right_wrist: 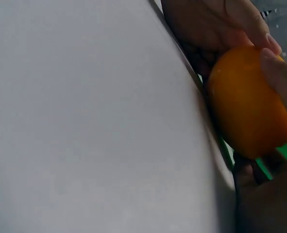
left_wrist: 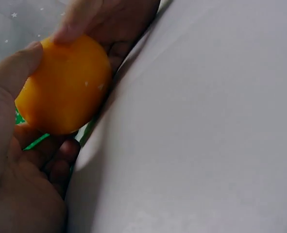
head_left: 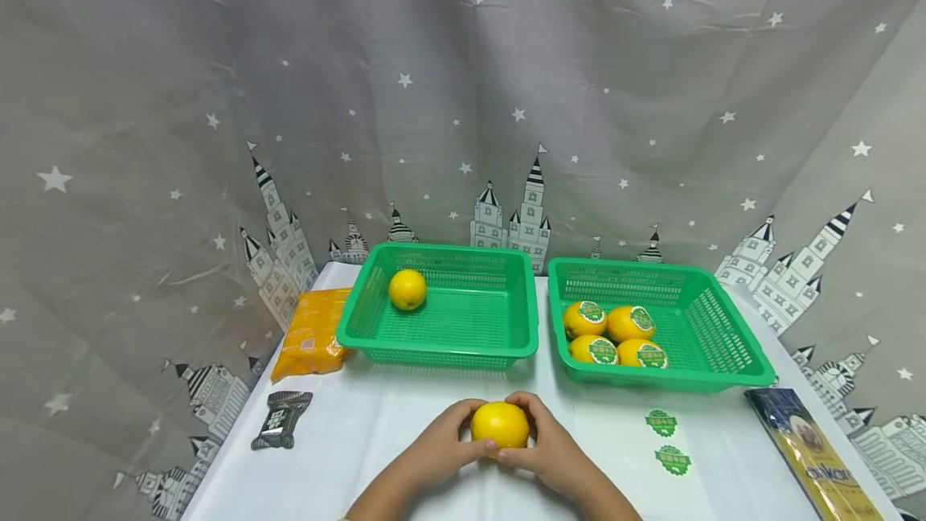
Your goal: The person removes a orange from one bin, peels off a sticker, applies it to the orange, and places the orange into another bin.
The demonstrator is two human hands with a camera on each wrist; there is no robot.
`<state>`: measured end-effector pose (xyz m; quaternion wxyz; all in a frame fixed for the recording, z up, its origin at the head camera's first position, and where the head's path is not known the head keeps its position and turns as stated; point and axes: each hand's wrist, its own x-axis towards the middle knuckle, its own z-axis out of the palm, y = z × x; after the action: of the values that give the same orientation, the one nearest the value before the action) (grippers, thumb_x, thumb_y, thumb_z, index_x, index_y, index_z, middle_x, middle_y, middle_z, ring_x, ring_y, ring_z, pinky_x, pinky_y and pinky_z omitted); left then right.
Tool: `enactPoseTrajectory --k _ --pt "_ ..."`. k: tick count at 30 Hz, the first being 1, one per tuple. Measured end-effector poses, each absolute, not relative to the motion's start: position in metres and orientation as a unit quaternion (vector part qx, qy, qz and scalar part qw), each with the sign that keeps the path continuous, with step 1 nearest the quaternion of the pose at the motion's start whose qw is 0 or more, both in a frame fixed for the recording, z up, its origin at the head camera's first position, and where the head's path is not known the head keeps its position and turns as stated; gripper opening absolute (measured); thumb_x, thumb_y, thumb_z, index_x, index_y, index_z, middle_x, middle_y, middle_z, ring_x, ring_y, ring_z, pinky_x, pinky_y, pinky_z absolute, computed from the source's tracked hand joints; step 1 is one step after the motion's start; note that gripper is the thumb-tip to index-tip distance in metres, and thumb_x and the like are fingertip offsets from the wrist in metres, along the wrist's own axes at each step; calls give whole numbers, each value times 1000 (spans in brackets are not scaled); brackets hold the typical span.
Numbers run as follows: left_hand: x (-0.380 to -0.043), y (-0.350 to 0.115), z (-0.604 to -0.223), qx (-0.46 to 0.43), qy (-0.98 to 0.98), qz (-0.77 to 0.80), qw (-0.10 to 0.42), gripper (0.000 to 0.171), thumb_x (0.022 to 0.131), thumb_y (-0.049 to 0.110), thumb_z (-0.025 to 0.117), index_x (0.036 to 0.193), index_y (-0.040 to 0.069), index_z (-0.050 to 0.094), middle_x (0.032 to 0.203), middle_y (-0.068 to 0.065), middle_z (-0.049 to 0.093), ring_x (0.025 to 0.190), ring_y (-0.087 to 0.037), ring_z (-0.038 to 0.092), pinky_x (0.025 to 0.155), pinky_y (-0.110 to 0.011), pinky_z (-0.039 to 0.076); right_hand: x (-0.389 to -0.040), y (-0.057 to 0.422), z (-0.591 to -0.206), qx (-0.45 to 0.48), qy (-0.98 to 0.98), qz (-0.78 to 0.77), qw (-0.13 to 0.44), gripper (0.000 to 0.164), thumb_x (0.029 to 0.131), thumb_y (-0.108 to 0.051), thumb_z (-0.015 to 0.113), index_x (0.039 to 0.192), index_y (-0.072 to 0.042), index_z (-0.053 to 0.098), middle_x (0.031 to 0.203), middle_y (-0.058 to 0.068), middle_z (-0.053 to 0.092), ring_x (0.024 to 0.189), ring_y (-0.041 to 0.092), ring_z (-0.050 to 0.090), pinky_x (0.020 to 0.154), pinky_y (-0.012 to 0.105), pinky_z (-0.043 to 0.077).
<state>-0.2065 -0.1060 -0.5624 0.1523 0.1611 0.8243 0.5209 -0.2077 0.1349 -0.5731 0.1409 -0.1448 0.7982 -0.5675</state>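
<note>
The left hand (head_left: 446,439) and right hand (head_left: 547,442) share one grip, fingers curved round the fruit (head_left: 501,424), thumbs close together on it. I'd judge it firm, fairly light and slick-skinned, best cupped at its broad sides. It's over the worktop (head_left: 376,400), nearside of the left basket (head_left: 470,324).

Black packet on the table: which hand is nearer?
Left. The left hand, gripping the yellow fruit, is right of the black packet; the right hand is farther right.
</note>
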Motion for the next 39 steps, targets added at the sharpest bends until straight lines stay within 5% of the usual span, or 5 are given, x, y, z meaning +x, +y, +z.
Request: enactPoseTrajectory --k 3,8,11,22,39 --pt "-207 -103 -566 159 821 525 158 64 92 49 77 144 18 56 146 -1 58 141 -29 51 119 -61 36 -202 150 -563 -125 805 -568 119 64 89 -31 85 142 -15 53 146 6 54 137 27 52 115 41 46" --pt "-206 -99 -570 151 820 528 163 67 89 48 81 145 19 55 147 -1 56 144 -29 48 121 -57 35 -190 200 -547 -35 847 -530 3 34 95 -17 79 125 -9 68 126 6 69 112 17 67 93 25 58" --pt "-206 -99 -570 150 820 528 163 67 89 47 81 145 20 55 148 -1 55 145 -30 48 121 -57 34 -185 245 -538 41 897 -437 -44 27 98 -20 75 121 -6 71 114 6 74 98 14 68 83 28 58" --pt "-207 -106 -569 155 820 526 162 68 89 45 82 146 22 54 152 -4 53 147 -31 46 122 -58 33 -173 331 -546 163 959 -218 78 92 84 -57 81 129 19 56 112 39 62 107 54 59 93 66 50" --pt "-208 -108 -569 153 822 522 167 70 89 45 82 147 18 53 152 -6 54 146 -33 47 121 -59 33 -173 326 -556 171 956 -229 68 54 89 -27 82 117 14 61 100 28 61 93 36 58 87 57 52"
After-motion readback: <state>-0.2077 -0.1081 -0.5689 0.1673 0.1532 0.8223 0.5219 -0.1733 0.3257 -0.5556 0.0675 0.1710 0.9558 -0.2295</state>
